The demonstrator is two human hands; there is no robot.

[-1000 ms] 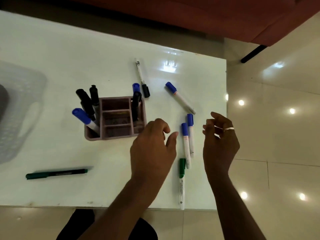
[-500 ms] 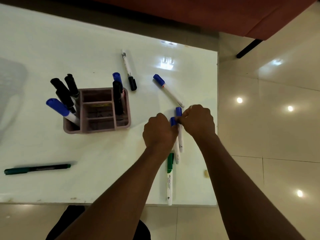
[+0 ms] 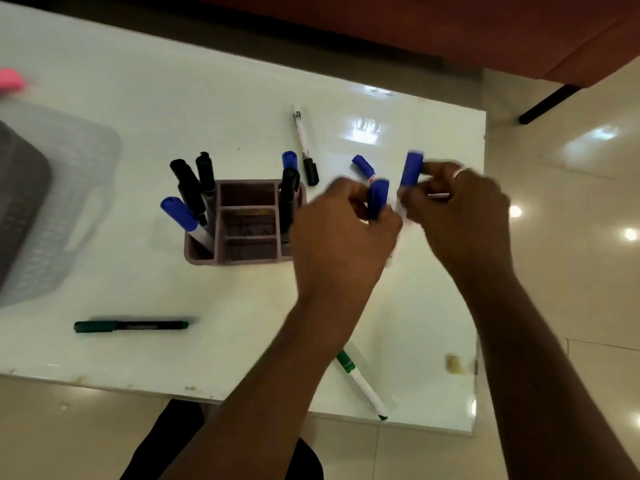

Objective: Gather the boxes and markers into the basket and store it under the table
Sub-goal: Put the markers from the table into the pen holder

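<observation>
My left hand [image 3: 341,237] grips a blue-capped marker [image 3: 377,199] raised off the white table [image 3: 138,109]. My right hand [image 3: 460,216] grips a second blue-capped marker [image 3: 412,168], also lifted. Both are blurred. A mauve compartment box [image 3: 247,223] holds several black and blue markers upright. Loose on the table lie a third blue-capped marker [image 3: 363,166], a black-capped white marker [image 3: 304,143], a dark green pen [image 3: 130,326] and a green-capped marker [image 3: 362,384] near the front edge. The translucent basket [image 3: 55,209] stands at the far left.
A pink object [image 3: 10,81] shows at the far left edge behind the basket. The table's right edge runs close to my right hand, with tiled floor [image 3: 571,271] beyond. A red-brown piece of furniture [image 3: 450,26] stands behind the table.
Both hands closed on the two blue-capped markers lying side by side and lifted them off the table. The green-capped marker has shifted to a slant.
</observation>
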